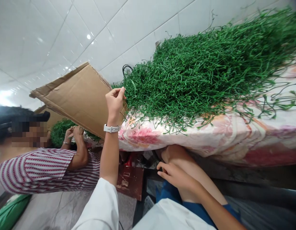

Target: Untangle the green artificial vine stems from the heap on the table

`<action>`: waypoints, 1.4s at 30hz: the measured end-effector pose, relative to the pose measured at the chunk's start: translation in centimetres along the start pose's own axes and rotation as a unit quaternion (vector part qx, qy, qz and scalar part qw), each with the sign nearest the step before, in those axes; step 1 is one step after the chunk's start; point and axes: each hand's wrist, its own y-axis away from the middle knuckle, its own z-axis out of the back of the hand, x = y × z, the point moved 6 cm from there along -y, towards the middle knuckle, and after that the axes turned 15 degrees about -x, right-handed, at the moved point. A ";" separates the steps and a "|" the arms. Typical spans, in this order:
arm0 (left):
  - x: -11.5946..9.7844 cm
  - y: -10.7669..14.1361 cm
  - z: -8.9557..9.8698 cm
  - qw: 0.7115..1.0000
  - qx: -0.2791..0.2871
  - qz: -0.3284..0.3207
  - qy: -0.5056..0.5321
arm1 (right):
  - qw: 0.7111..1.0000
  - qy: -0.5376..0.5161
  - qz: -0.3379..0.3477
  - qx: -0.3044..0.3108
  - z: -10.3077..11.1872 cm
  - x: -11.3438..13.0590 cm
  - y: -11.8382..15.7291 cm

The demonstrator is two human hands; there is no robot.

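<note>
My left hand (116,100), with a white watch (111,128) on its wrist, is raised at the left end of a big heap of thin green stems (198,73). Its thumb and fingers are pinched together. Whatever lies in that pinch is too small to make out, though a pale green strand shows just to the right. Low over my thigh, my right hand (173,174) hangs with its fingers loosely bent and apart, holding nothing visible. The heap rests on a table with a flowered cloth (143,135), and loose stems stray over its front edge.
A cardboard sheet (76,92) leans left of my left hand. Beyond it, a person in a striped shirt (47,166) handles a smaller green pile (60,131). White tiles (138,28) back the table. A dark red stool (130,182) stands below.
</note>
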 end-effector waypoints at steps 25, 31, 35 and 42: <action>5.8 1.4 -2.7 0.995 -0.039 0.000 -0.089 | 1.000 0.015 0.026 0.008 0.1 0.1 -0.4; 2.9 3.5 -6.0 0.900 0.172 -0.276 -0.290 | 0.999 0.023 0.031 0.011 -0.2 -0.2 -0.3; 1.6 2.5 -6.7 0.846 0.252 -0.350 -0.314 | 0.999 0.026 0.035 0.009 -0.2 -0.4 -0.1; 1.3 -1.2 -7.1 0.878 0.221 -0.292 -0.307 | 0.999 0.029 0.045 0.008 -0.2 -0.4 -0.3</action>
